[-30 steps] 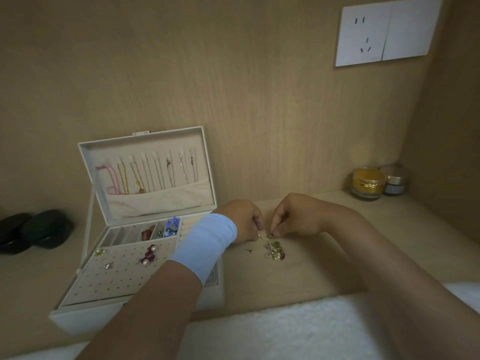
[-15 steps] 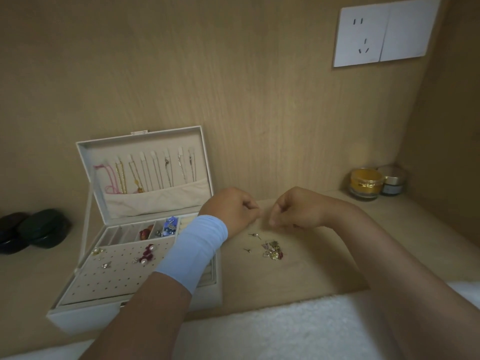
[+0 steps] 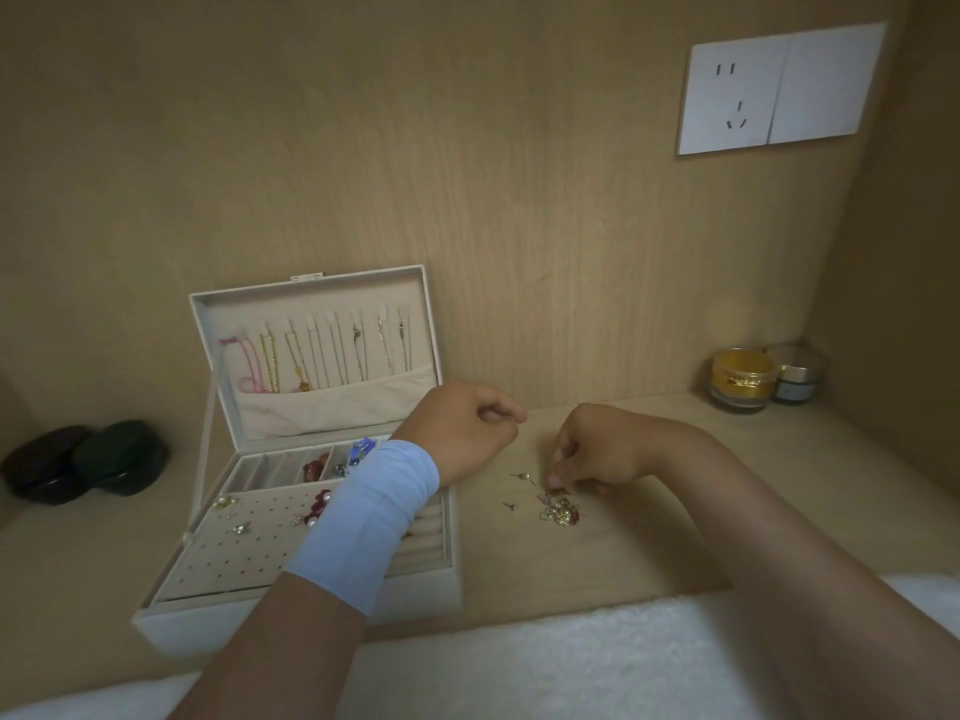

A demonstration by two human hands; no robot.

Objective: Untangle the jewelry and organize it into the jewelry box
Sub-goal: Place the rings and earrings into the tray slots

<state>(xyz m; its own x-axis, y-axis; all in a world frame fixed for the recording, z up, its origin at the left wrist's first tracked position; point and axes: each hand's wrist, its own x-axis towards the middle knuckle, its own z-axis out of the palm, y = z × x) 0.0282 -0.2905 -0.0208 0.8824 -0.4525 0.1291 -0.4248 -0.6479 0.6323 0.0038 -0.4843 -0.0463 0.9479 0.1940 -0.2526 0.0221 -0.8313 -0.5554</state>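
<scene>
A white jewelry box (image 3: 218, 610) stands open on the left, with necklaces (image 3: 311, 356) hung in its lid and earrings on its holed tray. A small tangled pile of jewelry (image 3: 560, 510) lies on the wooden shelf to the right of the box, with two loose studs (image 3: 521, 477) beside it. My left hand (image 3: 467, 428), with a light blue wristband, hovers above the box's right edge and pinches a tiny metal piece. My right hand (image 3: 592, 452) is down at the pile, fingertips pinching a piece at its top.
Two cosmetic jars (image 3: 743, 379) sit in the back right corner. Two dark round cases (image 3: 83, 462) lie at the far left. A white socket plate (image 3: 779, 88) is on the back wall. White fluffy fabric (image 3: 519, 662) covers the near edge.
Both hands rose from the pile and pulled apart. My left hand has since stayed up and drifted left with a small piece, while my right hand dropped back to the pile.
</scene>
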